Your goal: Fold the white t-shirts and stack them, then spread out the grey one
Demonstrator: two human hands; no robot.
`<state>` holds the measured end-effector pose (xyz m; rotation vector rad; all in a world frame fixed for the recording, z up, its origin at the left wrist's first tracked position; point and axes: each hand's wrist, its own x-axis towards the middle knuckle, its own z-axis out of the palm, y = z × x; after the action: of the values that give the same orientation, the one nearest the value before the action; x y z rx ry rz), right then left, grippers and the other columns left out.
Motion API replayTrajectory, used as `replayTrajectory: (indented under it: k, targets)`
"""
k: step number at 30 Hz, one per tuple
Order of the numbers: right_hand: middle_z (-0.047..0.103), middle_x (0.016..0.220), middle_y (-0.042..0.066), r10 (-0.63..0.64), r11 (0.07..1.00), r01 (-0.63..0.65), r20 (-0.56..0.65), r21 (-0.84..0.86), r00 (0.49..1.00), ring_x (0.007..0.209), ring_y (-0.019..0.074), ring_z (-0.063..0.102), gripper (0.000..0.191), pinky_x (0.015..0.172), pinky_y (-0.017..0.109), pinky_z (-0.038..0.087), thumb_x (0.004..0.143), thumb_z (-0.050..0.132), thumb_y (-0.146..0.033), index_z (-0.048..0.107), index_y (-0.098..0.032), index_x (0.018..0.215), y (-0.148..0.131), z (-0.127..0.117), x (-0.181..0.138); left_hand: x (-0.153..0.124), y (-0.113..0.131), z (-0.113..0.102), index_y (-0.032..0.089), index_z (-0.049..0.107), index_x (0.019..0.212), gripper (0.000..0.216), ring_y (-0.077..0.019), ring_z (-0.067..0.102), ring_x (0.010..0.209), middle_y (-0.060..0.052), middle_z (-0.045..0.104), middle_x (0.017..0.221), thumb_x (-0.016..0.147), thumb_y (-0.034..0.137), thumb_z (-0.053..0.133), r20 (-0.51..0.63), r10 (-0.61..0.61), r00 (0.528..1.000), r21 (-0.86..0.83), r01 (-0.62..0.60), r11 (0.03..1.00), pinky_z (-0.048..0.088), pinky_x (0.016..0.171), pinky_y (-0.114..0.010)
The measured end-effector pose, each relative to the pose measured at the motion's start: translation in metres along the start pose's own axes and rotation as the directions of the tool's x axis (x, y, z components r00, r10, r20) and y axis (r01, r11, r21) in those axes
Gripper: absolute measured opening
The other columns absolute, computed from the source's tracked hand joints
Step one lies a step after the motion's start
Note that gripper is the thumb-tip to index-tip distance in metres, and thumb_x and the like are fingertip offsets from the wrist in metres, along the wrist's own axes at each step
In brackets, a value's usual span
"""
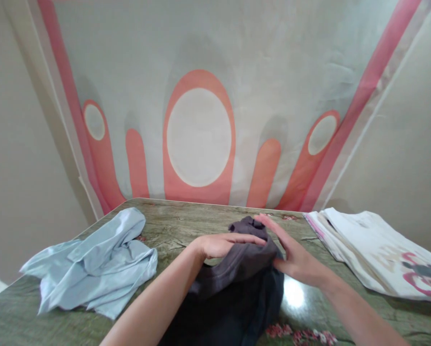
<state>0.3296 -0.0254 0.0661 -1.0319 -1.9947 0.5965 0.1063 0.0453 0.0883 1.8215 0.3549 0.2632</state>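
Note:
A dark grey garment [233, 283] lies bunched in the middle of the table, reaching down to the near edge. My left hand [222, 244] rests on its upper part with the fingers stretched out flat and held together, pointing right. My right hand [291, 252] presses against the garment's right side, fingers straight and pointing up-left toward a raised fold at the far end. Neither hand grips the cloth; both lie flat on it.
A crumpled light blue garment [93, 264] lies at the table's left. Folded white clothes with a pink and black print [377, 254] sit at the right. The table top [186, 226] is greenish marble-like. A wall with pink and cream shapes [199, 139] stands behind.

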Motion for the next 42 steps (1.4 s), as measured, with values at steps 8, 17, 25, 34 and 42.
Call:
replayTrajectory:
  k: [8,17,25,34,42]
  targets:
    - [0.062,0.078,0.0,0.188,0.977,-0.181,0.053,-0.112,0.981,0.075,0.0174,0.056,0.009,0.066,0.026,0.043,0.074,0.055,-0.023,0.058,-0.017,0.08,-0.011,-0.017,0.003,-0.004,0.003,-0.013,0.023,0.048,0.123,0.049,-0.0215,0.044,0.116,-0.005,0.049,0.128,0.081,0.047,0.054,-0.076,-0.037,0.996,-0.069,0.032,0.997,0.036,0.094,-0.031]
    - [0.066,0.098,0.003,0.298,0.954,-0.26,-0.353,0.151,0.887,0.092,0.0198,0.058,0.025,0.084,0.03,0.042,0.075,0.058,-0.029,0.062,-0.02,0.098,0.019,-0.065,0.0,0.003,-0.042,-0.021,0.019,0.059,0.105,0.06,-0.0186,0.056,0.085,-0.006,0.062,0.098,0.069,0.066,0.052,-0.129,-0.358,0.925,0.335,0.381,0.862,0.043,0.065,-0.024]
    - [0.07,0.084,-0.001,0.509,0.771,-0.07,-0.547,0.633,0.664,0.079,0.0176,0.064,0.024,0.069,0.026,0.051,0.064,0.07,-0.03,0.067,-0.025,0.088,0.019,-0.089,-0.009,0.012,-0.059,0.003,0.015,0.064,0.079,0.035,-0.0135,0.054,0.06,-0.002,0.061,0.068,0.068,0.048,0.059,-0.114,-0.383,0.917,0.374,0.396,0.838,0.037,0.051,-0.021]
    - [0.07,0.089,-0.002,0.522,0.723,0.011,-0.556,0.691,0.646,0.089,0.0172,0.064,0.019,0.078,0.026,0.051,0.065,0.068,-0.025,0.066,-0.026,0.085,0.011,-0.103,-0.013,0.067,-0.063,0.046,0.013,0.065,0.08,0.033,-0.0154,0.052,0.067,-0.002,0.061,0.071,0.069,0.043,0.058,-0.39,-0.32,0.864,0.216,0.423,0.88,0.036,0.054,-0.022]
    - [0.07,0.091,0.004,0.555,0.749,-0.213,-0.42,0.627,0.718,0.088,0.0245,0.064,0.02,0.074,0.034,0.052,0.063,0.069,-0.029,0.066,-0.024,0.082,0.01,-0.131,-0.034,0.047,-0.043,-0.007,0.013,0.061,0.077,0.024,-0.0137,0.052,0.07,-0.001,0.06,0.072,0.07,0.036,0.057,-0.62,-0.029,0.784,0.095,0.112,0.989,0.04,0.065,-0.023]
